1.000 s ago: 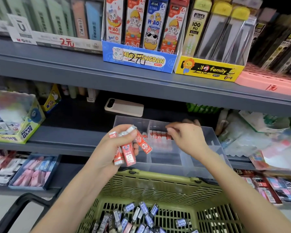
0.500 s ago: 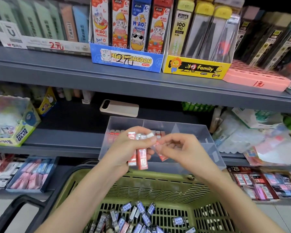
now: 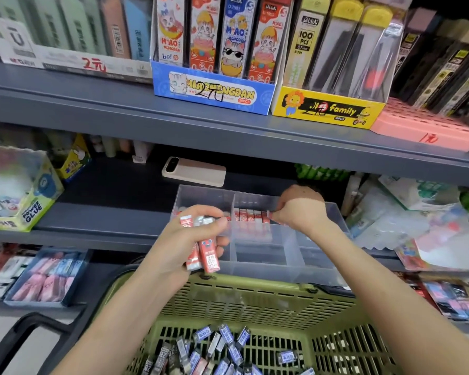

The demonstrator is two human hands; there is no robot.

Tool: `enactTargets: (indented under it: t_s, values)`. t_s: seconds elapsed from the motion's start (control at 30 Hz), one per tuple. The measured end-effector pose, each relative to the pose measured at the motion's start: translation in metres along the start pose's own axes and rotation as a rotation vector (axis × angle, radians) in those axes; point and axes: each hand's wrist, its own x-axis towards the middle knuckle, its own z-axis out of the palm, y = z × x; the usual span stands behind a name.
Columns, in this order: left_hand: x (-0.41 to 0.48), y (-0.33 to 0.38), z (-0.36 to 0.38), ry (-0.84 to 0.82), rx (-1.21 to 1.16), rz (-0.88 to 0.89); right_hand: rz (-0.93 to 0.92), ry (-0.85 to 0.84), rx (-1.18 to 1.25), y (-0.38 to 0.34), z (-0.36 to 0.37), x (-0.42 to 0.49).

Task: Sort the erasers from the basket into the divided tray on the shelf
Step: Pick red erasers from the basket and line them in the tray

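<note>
Red erasers (image 3: 205, 255): left hand (image 3: 184, 239) is gripping a bunch, seemingly as ready supply.
Right hand (image 3: 301, 209): is pinching one eraser (image 3: 270, 215), lining it into the tray (image 3: 320, 257) row.

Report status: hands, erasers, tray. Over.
Left hand grips several red erasers. Right hand pinches one eraser at the row in the divided tray. Blue erasers lie in basket. No obstruction.

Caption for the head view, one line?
Left hand grips red erasers; right hand pinches one eraser at the row in the divided tray, behind the green basket.
</note>
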Motion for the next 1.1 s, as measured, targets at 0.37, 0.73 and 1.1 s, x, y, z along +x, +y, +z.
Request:
enactTargets:
  t_s: [0.37,0.73,1.1]
  values:
    - [0.002,-0.002,-0.006,-0.002,-0.015,0.034,-0.036,0.234,-0.162,0.004,0.018,-0.007]
    - [0.001,-0.002,-0.007,0.001,-0.041,0.033,-0.13,-0.082,0.0,0.019,0.009,-0.015]
    - [0.002,-0.006,-0.007,0.128,-0.211,0.055,-0.316,-0.04,0.942,-0.078,-0.028,-0.119]
